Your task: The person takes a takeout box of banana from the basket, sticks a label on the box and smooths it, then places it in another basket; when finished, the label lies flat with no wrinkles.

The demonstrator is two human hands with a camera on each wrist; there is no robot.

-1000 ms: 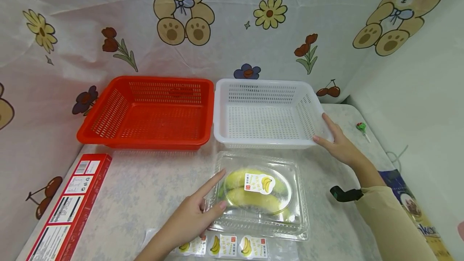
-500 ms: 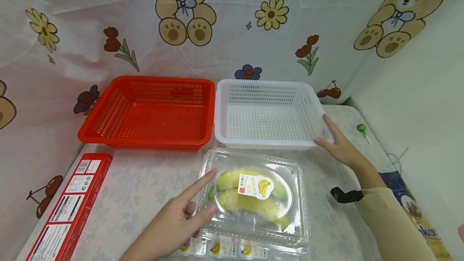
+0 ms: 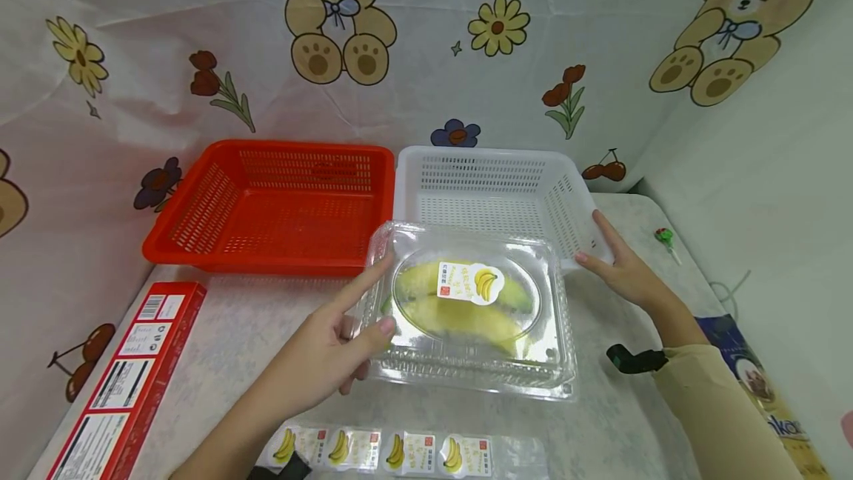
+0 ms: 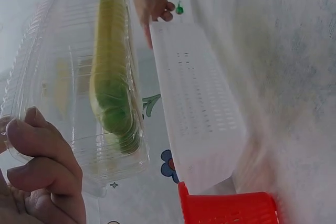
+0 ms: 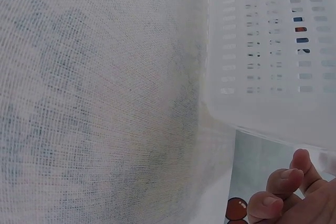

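My left hand (image 3: 326, 350) grips the left edge of a clear plastic clamshell box (image 3: 466, 372), thumb on top and some fingers underneath. Yellow-green bananas (image 3: 460, 315) lie inside it, and a banana-print sticker (image 3: 469, 282) is on its lid. The box is raised off the table, overlapping the front of the white basket (image 3: 489, 159) in the head view. From the left wrist, one banana (image 4: 111, 72) shows through the box wall. My right hand (image 3: 626, 265) holds the basket's right front corner, thumb on the rim; in the right wrist view its fingers (image 5: 283, 182) lie beside the basket's end.
A red basket (image 3: 266, 269) stands left of the white one. A sheet of banana stickers (image 3: 406, 454) lies at the front, and a long red box (image 3: 143, 376) along the left. At right are a green-topped lollipop (image 3: 664, 236) and a blue-and-yellow packet (image 3: 753, 384).
My left hand has lifted the box of bananas off the table and moved it forward to the white basket, uncovering the sticker sheet. The right hand has stayed at the basket.
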